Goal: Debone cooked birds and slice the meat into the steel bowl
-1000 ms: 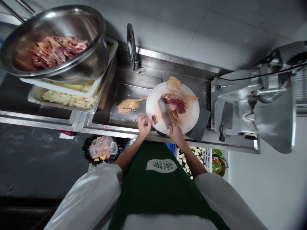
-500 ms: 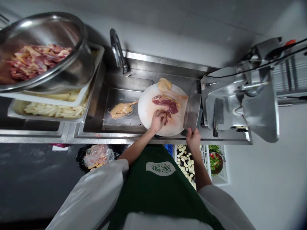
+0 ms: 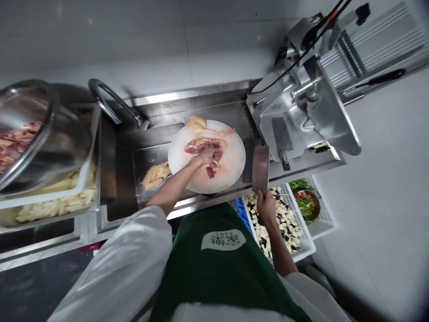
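Note:
A round white cutting board (image 3: 234,167) lies over the sink, bearing dark red raw poultry meat (image 3: 197,146) with yellowish skin. My left hand (image 3: 206,156) is closed on this meat, its fingers partly hidden among the pieces; a small cut piece (image 3: 211,171) lies just below it. Behind it, near the board's far edge, rests a pale skin-on poultry piece (image 3: 197,124) with a long thin end. Off the board to the right, my right hand (image 3: 267,206) grips the handle of a cleaver (image 3: 260,167), its broad blade pointing away from me.
Another poultry piece (image 3: 156,175) lies in the sink (image 3: 125,179) beneath the faucet (image 3: 112,98). At left, a steel bowl (image 3: 67,143) of cut meat stands on stacked trays. A slicing machine (image 3: 311,103) with a second cleaver (image 3: 283,138) is at right. Vegetable baskets (image 3: 303,237) sit below.
My view has shifted and turned. The cleaver has moved off the board's right edge, toward me. My left hand has reached farther over the meat.

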Action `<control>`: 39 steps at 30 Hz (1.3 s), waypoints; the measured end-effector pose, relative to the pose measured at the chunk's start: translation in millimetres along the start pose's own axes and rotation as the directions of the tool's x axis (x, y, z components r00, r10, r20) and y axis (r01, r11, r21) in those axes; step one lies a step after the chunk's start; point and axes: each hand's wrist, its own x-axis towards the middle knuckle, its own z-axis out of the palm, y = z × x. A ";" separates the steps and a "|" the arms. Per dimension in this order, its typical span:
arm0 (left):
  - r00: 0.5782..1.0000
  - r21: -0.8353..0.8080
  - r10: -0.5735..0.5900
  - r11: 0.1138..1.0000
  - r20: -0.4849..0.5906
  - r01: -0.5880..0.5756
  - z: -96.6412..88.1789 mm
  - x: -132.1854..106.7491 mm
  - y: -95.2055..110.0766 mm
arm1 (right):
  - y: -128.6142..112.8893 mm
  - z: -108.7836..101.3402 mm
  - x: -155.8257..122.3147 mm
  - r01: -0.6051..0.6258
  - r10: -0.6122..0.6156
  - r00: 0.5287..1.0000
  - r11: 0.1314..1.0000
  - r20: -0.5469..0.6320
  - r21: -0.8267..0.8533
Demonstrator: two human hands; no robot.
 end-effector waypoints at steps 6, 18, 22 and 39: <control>0.958 -0.384 -0.174 0.920 -0.230 0.075 -111.8 -54.8 -0.7 | -60.4 29.0 -4.6 0.340 -0.265 0.862 0.935 0.433 -0.103; 0.867 0.069 -0.260 0.946 -0.425 0.318 -18.6 -154.2 -17.8 | -86.8 38.6 30.9 0.470 -0.348 0.815 0.865 0.464 -0.176; 0.994 0.392 0.089 0.918 -0.061 -0.058 8.3 -125.0 -10.4 | -57.4 18.0 29.7 0.302 -0.245 0.925 0.938 0.291 -0.171; 0.908 0.405 0.260 0.907 -0.328 -0.113 16.8 -168.9 -30.6 | -39.8 25.4 -18.6 0.425 -0.211 0.807 0.856 0.552 -0.295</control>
